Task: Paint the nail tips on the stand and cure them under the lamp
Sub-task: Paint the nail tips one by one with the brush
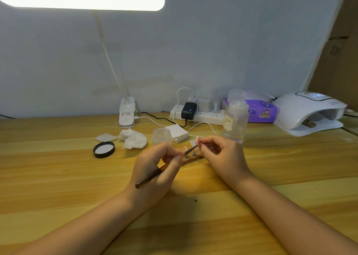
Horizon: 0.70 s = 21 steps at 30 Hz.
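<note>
**Brush meets nail tip at the middle of the worktop**

The left hand [164, 163] pinches a dark-handled brush [155, 174] near its ferrule, bristles aimed at a pale nail tip [197, 138] that the right hand [219, 154] pinches between its fingertips just above the stand [190, 157]. Another tip [185, 148] sits on a peg of the stand, between the two hands. These tips look featherlight, thin and slick (easy to flick away, I'd judge), so holding one by its peg or edges, clear of the painted face, seems wisest. The brush is stiff and light; a grip close to the bristles should steady it.

Just beyond the hands stand an open jar [162, 136] and a tall clear bottle [235, 119], both near enough to knock. The jar's black lid [104, 149] lies to the left beside crumpled wipes [133, 138]. The curing lamp [310, 113] waits at far right; the bottle stands roughly along the way there.
</note>
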Motion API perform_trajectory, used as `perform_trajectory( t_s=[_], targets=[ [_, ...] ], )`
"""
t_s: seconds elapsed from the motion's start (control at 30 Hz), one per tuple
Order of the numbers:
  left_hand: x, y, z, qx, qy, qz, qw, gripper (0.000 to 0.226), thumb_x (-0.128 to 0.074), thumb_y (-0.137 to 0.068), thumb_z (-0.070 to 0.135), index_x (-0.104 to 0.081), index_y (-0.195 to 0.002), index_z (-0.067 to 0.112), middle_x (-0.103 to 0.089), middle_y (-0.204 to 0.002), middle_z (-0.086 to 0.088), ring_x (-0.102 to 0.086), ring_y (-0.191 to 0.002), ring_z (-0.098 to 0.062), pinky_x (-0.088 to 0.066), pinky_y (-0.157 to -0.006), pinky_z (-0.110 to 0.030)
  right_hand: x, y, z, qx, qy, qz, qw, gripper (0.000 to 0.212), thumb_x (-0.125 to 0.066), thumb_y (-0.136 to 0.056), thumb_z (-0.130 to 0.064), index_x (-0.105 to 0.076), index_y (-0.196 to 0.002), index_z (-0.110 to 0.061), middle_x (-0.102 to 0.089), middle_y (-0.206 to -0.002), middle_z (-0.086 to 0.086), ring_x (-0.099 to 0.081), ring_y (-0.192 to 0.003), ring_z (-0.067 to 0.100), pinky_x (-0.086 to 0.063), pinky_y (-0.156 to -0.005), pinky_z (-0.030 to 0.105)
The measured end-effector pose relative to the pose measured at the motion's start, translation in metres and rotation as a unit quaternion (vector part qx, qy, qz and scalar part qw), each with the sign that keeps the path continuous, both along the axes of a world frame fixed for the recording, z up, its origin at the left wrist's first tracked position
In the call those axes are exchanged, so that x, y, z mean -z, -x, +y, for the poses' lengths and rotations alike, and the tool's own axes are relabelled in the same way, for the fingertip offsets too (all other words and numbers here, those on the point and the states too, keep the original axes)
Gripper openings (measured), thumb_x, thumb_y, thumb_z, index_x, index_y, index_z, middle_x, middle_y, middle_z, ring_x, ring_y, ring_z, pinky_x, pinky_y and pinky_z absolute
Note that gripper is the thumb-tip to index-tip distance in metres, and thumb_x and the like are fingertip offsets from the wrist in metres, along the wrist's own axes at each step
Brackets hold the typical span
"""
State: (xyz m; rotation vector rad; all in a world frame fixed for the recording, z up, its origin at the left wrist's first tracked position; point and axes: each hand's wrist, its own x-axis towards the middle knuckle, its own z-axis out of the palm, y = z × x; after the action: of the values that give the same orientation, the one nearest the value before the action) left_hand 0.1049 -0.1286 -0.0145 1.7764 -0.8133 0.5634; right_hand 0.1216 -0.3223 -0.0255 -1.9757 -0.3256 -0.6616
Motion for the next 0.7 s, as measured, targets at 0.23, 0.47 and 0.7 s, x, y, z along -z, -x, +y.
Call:
perform_trajectory(
  t_s=[0.23, 0.47, 0.7],
  targets=[
    [0.0010, -0.0010, -0.0033, -0.021, 0.007, 0.004, 1.000, 0.014, -0.065, -0.088, 0.023, -0.069, -0.099, 0.016, -0.072, -0.086, 0.002, -0.068, -0.080, -0.013, -0.055, -0.070, -0.036, 0.0001, 0.0000, 0.0008, 0.002, 0.007, -0.002, 1.000, 0.019, -0.069, -0.085, -0.008, -0.071, -0.095, -0.024, -0.068, -0.079, -0.017, -0.064, -0.073, -0.005, -0.047, -0.064, 0.006],
    [0.0022, 0.0007, -0.0019, 0.006, 0.017, -0.003, 1.000, 0.020, -0.056, -0.087, 0.028, -0.070, -0.090, 0.013, -0.070, -0.079, 0.002, -0.066, -0.075, -0.014, -0.053, -0.065, -0.034, -0.0013, 0.0005, -0.0007, 0.002, -0.026, 0.022, 0.999, 0.012, -0.067, -0.087, -0.014, -0.071, -0.098, -0.018, -0.072, -0.079, -0.004, -0.068, -0.074, 0.005, -0.055, -0.068, 0.019],
    [0.0009, 0.0001, -0.0037, -0.017, 0.022, 0.004, 1.000, 0.016, -0.065, -0.087, 0.025, -0.065, -0.103, 0.028, -0.072, -0.091, 0.007, -0.068, -0.085, -0.005, -0.051, -0.074, -0.015, -0.0021, 0.0018, 0.0009, 0.010, 0.001, 0.009, 1.000, 0.017, -0.068, -0.086, -0.009, -0.071, -0.098, -0.022, -0.068, -0.081, -0.014, -0.065, -0.076, 0.000, -0.050, -0.064, 0.012]
  ],
)
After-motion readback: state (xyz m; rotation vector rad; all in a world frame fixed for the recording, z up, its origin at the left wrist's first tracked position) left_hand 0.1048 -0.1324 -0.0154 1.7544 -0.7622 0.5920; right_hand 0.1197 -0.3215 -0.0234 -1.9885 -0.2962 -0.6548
